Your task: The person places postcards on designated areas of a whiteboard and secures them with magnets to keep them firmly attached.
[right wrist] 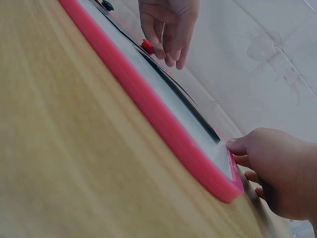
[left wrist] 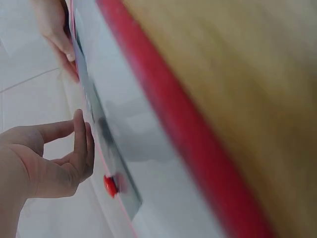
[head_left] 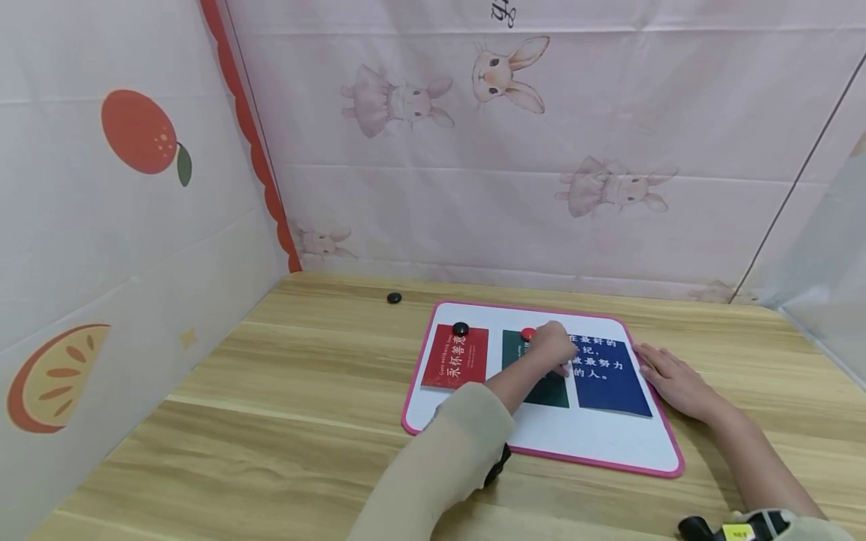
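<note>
A whiteboard with a pink rim lies on the wooden table. On it are a red card, a green card and a blue card, the last two with white lettering. A black round magnet sits on the red card's top, a red one on the green card's top. My left hand hovers over the green card beside the red magnet, fingers loosely bent, nothing between them. Along the board's right edge rests my right hand, its thumb touching the rim.
Another black round magnet lies on the table behind the board's left corner. A pale curtain with printed rabbits hangs behind the table, and a white sheet with fruit prints stands at the left.
</note>
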A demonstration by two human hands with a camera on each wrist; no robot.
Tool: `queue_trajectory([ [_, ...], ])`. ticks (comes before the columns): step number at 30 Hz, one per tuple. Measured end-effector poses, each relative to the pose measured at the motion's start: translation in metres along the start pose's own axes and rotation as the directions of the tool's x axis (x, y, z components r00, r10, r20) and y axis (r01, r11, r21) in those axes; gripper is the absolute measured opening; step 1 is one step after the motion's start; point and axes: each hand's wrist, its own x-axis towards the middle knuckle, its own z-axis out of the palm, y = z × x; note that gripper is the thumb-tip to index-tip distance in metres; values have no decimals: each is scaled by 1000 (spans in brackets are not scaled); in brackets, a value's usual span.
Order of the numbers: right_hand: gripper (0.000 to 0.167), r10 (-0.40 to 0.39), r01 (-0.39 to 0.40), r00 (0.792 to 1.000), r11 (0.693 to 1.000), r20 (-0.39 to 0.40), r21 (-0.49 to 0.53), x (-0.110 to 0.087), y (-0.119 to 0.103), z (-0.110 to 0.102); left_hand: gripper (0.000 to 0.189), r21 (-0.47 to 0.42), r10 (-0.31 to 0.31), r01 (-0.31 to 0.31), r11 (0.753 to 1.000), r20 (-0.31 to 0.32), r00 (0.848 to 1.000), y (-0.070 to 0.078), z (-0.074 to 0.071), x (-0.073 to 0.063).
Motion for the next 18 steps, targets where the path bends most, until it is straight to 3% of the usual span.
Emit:
queue_trajectory([
  [6,51,9,-9,1000,1000,5,2,-1,-1,0,34,71,130,-132,989,39,991,-11,-30,9],
  [10,50,13,-13,1000,1000,-1,-2,0,-3,0,32,160,207,-212,964,51,977,-22,-60,18],
  [18,52,20,-20,1000,1000,7,-6,0,-1,-1,32,296,299,-298,908,43,953,-54,-124,39],
])
